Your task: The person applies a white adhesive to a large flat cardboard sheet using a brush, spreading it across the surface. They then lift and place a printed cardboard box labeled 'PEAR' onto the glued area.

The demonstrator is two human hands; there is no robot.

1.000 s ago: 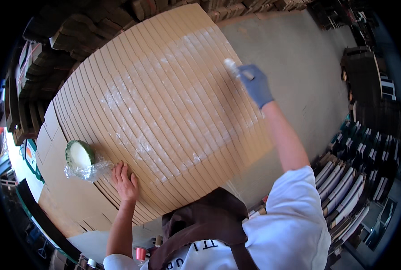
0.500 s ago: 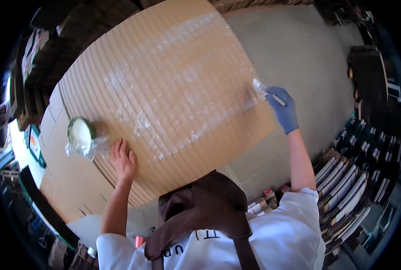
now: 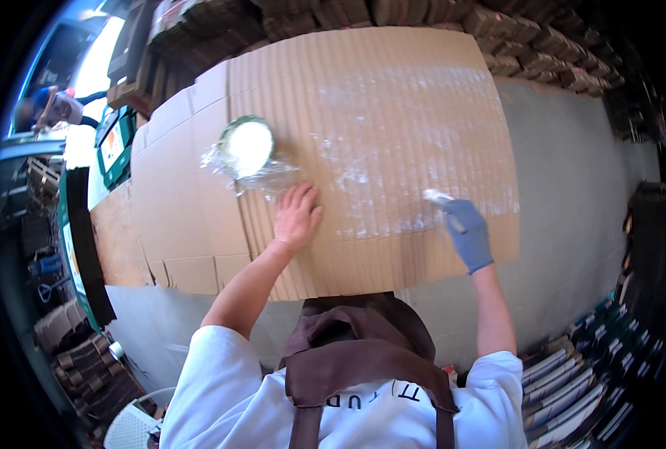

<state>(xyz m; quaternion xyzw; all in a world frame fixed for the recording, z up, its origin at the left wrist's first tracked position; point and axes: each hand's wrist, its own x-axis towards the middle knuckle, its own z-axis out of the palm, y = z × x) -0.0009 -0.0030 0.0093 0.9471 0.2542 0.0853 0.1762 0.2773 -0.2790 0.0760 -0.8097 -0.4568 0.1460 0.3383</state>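
Observation:
A large sheet of brown corrugated cardboard lies in front of me, with shiny, whitish wet-looking streaks across its middle and right. My right hand, in a blue-grey glove, is closed around a brush; its white-smeared bristles point left, over the lower part of the streaked area. My left hand is bare and rests on the cardboard with its fingers stretched out. Just beyond it stands a round, green-rimmed container with bright white contents. Crumpled clear plastic film lies around its base, close to my left fingertips.
Stacks of brown cardboard pieces line the far side. Dark and white bundled pieces stand at the lower right. Green-edged boxes are at the left, with another person beyond. A white basket is at the lower left.
My right hand has drawn the brush from the cardboard's right edge inward and nearer to me. The whole view has turned, while my left hand stays flat beside the container.

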